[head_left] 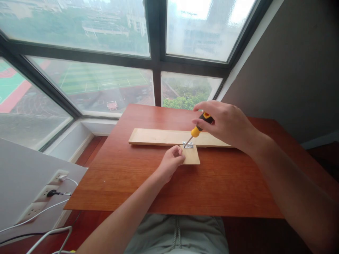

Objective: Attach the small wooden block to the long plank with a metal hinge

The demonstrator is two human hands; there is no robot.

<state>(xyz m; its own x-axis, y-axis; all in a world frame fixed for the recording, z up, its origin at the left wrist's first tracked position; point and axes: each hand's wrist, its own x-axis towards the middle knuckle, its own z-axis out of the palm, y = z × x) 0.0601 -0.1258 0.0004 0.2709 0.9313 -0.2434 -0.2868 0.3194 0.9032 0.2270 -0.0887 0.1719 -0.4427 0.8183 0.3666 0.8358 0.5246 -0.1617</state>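
Toward the middle of the reddish-brown table (111, 183), we hold a screwdriver (195, 132) in our right hand (226, 123), thumb and fingers closed around its black and yellow handle. We have it tilted, the handle up and to the right, the metal shaft running down to the left. Its tip meets the left part of a silvery hinge (188, 145), though the contact is too small for us to make out exactly.

Our left hand (172, 160) is narrow, its fingers curled in toward the thumb, at the left edge of a small pale board (192, 158). We cannot tell whether the fingertips pinch that edge or only press against it. The small board lies on our side of a long pale board (156, 136), and the hinge spans the line where the two come together. The long board lies crosswise on the table, with its right end hidden from us behind our right hand and forearm.

Beyond the table we look through large windows (106, 77) with dark frames onto a green sports field and trees. To our left, wall sockets (42, 194) hold plugs with white and black cables (39, 213). Below the near edge of the table, we see our grey-green drawstring trousers (159, 233).
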